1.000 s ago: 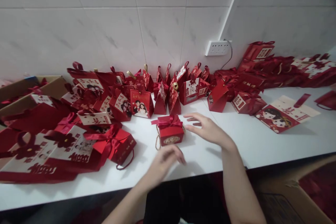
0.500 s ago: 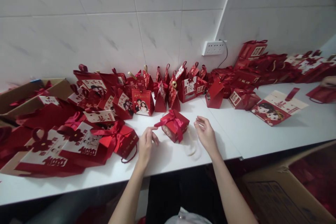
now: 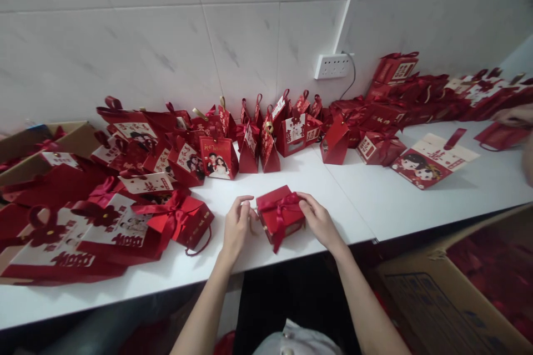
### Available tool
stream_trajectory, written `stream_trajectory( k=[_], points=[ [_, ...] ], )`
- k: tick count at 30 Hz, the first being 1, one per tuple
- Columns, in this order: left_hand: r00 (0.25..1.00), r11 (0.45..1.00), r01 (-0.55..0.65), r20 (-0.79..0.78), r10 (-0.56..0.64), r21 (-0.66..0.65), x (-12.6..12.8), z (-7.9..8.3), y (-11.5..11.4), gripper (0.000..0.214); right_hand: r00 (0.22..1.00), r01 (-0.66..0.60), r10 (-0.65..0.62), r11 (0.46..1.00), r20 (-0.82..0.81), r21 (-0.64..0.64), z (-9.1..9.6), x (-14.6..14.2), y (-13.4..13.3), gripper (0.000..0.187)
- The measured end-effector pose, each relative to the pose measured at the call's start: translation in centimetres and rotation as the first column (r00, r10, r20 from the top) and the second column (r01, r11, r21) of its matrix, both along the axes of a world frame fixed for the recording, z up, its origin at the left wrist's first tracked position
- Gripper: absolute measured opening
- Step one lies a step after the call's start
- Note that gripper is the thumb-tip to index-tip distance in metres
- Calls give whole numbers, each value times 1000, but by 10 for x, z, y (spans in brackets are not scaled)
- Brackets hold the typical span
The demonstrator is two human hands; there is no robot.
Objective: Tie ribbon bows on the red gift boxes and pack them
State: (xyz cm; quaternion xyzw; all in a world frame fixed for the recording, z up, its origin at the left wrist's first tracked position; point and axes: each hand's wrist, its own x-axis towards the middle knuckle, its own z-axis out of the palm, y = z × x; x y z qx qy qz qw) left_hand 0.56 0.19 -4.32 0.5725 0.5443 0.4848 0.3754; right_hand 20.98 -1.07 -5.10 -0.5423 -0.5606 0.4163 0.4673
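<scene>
A small red gift box (image 3: 268, 223) lies before me on the white table, a dark-red satin ribbon (image 3: 281, 209) tied in a bow across its top. My right hand (image 3: 320, 221) is at the box's right side, thumb and forefinger closed on the bow's right end. On the left, my left hand (image 3: 238, 226) is beside the box with its forefinger stretched out and the other fingers loosely curled. Nothing shows held in it. A thin pale loop hangs near its fingertips; whether they touch it I cannot tell.
Finished-looking red boxes and bags crowd the left, among them a ribboned red box (image 3: 181, 219). Upright red boxes (image 3: 219, 158) line the wall below a socket strip (image 3: 333, 66). A cream-flapped box (image 3: 435, 161) stands right, near another person's hand (image 3: 514, 116). An open carton (image 3: 441, 305) is below.
The gift box has turned and come slightly nearer to me. My right hand has moved left onto the ribbon. My left hand stays beside the box. The view has shifted slightly.
</scene>
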Motion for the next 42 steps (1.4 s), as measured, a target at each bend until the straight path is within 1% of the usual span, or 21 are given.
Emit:
stream_trajectory(
  k=[3,5,8,11,13,15,17,20,23,25,28,31,33,35,36,37,38,39,40,41,42],
  points=[
    [996,998,-61,-70,63,33,1,11,-2,29,994,76,-80,995,70,59,8,4,-2,34],
    [986,997,-72,-149,73,10,4,20,-5,25,988,89,-100,992,114,93,14,4,0,31],
    [953,992,-53,-303,16,-112,9,33,-16,28,992,2,-8,999,124,54,23,3,2,30],
    [914,978,-28,-402,-58,-207,13,39,-28,36,994,-72,72,997,81,3,29,2,4,31],
    [926,980,5,-370,-80,-199,15,37,-33,38,995,-98,99,995,32,-37,30,1,4,33],
    [955,986,33,-287,-80,-166,17,32,-35,36,992,-116,112,989,-55,-90,28,0,3,35],
    [981,988,39,-180,-66,-147,19,25,-37,35,978,-136,111,981,-177,-138,25,-1,0,36],
    [999,989,5,-41,-12,-147,24,17,-40,37,931,-160,82,968,-356,-194,18,0,-4,37],
    [999,990,-26,30,31,-139,30,11,-44,38,871,-162,24,957,-491,-241,13,0,-7,37],
    [998,993,-41,48,47,-112,33,8,-46,37,842,-161,-8,951,-539,-266,10,-2,-9,35],
    [994,995,-68,84,75,-77,35,3,-45,37,826,-163,-26,945,-563,-282,8,-7,-11,32],
    [987,993,-74,134,86,-95,34,1,-42,37,826,-164,-25,945,-563,-282,5,-8,-11,32],
    [988,992,-51,140,67,-115,30,2,-39,37,842,-169,10,955,-540,-244,3,-2,-13,33],
    [990,992,-19,139,37,-126,25,3,-37,37,871,-175,101,978,-481,-113,1,8,-16,34],
    [989,992,-7,143,26,-129,23,4,-36,36,893,-190,159,981,-421,-31,1,14,-18,43],
    [989,992,-5,145,24,-125,21,6,-35,34,916,-219,219,975,-335,39,1,19,-21,61],
    [990,994,-15,140,31,-110,21,7,-35,32,934,-263,274,962,-228,76,1,23,-23,83],
    [991,996,-31,125,41,-81,21,9,-36,28,941,-313,319,947,-116,71,1,26,-25,100],
    [994,998,-51,96,54,-35,22,11,-36,24,935,-353,354,935,-11,40,2,27,-27,111],
    [996,997,-67,53,65,29,23,13,-38,21,924,-377,376,926,70,2,2,27,-28,115],
    [997,991,-69,-6,71,113,26,16,-40,18,915,-385,386,922,115,-24,1,26,-28,115]
  ],
)
